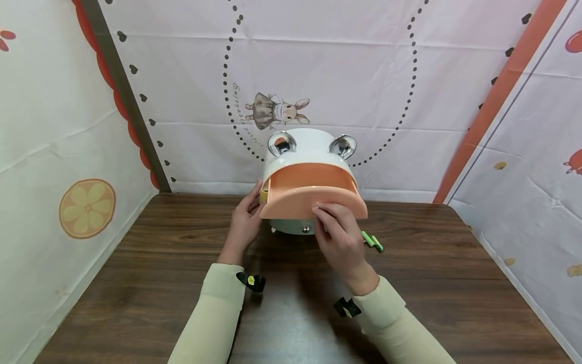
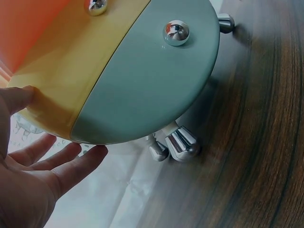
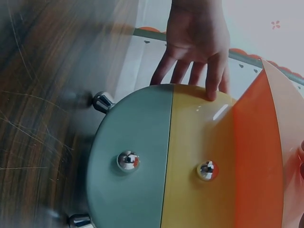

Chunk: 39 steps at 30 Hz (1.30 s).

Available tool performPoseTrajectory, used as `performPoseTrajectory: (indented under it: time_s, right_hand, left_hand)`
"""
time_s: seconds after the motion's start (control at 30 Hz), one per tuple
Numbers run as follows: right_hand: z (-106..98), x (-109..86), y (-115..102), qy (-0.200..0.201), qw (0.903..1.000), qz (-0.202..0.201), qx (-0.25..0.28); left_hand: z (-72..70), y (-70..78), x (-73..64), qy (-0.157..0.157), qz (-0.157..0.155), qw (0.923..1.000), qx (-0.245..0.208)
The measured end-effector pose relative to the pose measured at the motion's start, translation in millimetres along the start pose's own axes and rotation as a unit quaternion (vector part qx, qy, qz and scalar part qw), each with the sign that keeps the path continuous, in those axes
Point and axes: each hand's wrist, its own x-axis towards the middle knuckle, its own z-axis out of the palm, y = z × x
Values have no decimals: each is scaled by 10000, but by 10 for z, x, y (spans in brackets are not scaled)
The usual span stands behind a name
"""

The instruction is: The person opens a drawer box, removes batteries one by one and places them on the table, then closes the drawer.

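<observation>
A small round drawer cabinet [image 1: 311, 146] stands on silver legs, with two silver dome eyes on its white top. Its orange top drawer [image 1: 286, 205] is pulled out. My right hand [image 1: 343, 245] pinches the middle of that drawer's front, where the knob is mostly hidden by the fingertips. On the cabinet's left side rests my left hand [image 1: 245, 220], its thumb against the yellow drawer [image 3: 197, 133] and its other fingers extended along the side wall. The yellow drawer and the green drawer [image 3: 137, 128] below are closed, each with a silver knob.
Green marker-like sticks [image 1: 376, 243] lie on the brown wooden table [image 1: 436, 283], right of the cabinet. A printed cloth [image 1: 182, 91] with a rabbit picture hangs behind the table, and more cloth lines both sides.
</observation>
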Motion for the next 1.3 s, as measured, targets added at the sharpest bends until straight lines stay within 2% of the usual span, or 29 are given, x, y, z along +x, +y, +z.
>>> performPoseTrajectory:
  time_s: [0.23,0.53,0.6,0.77,0.8,1.3]
  right_hand:
    - [75,6,76,-127,9998,147,-17]
    - [169,54,154,-249,9991,326,-103]
    - [191,62,176,-287,9989,350,-141]
    - [254,83,245,-309,9988,337,-198]
    - [266,87,260,-301,9988,334,-200]
    - [381,144,384,-399,9976,498,-275]
  left_hand:
    - [8,-13,5,6,115,9999,55]
    - [-5,-4,-3,2,66,9997,214]
    - [-12,48,-17,-48,47,9998,165]
    - [-11,37,-12,-60,127,9998,135]
    - [-7,-17,5,-34,192,9997,145]
    - [-17,5,-3,0,32,9997,223]
